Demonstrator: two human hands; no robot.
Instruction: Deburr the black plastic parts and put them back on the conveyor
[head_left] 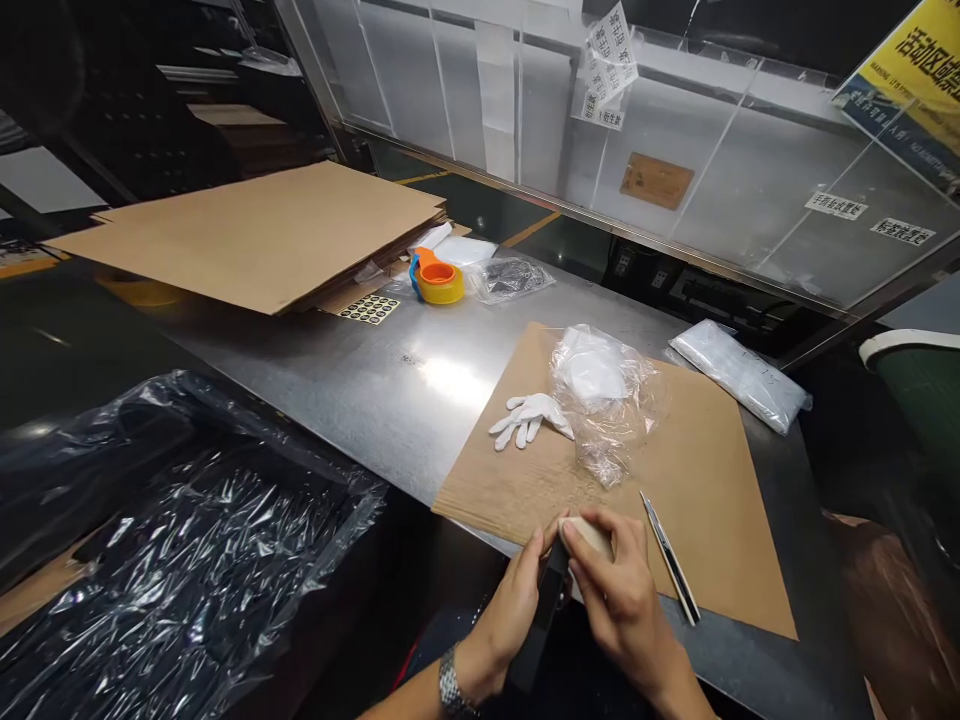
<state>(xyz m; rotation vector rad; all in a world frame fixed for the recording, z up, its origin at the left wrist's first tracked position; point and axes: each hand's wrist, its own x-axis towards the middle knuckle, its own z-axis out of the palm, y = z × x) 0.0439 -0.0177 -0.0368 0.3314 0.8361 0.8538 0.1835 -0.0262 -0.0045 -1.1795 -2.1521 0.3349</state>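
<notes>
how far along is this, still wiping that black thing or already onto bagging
Laid out: cardboard sheet, white glove, crumpled clear bag, pen-like tool. In hand: left hand grips a black flat device; right hand presses a pale pad on it. Left: nothing bagged; tape dispenser untouched.

No text is fully legible. A yellow sign (916, 70) at 1 o'clock carries large black Chinese characters, cut off by the frame edge. White labels (836, 206) on the clear panel (697, 150) at 2 o'clock and paper slips (609, 60) at 12 o'clock bear Chinese print too small to read. A brown plate (656, 181) is unreadable.
</notes>
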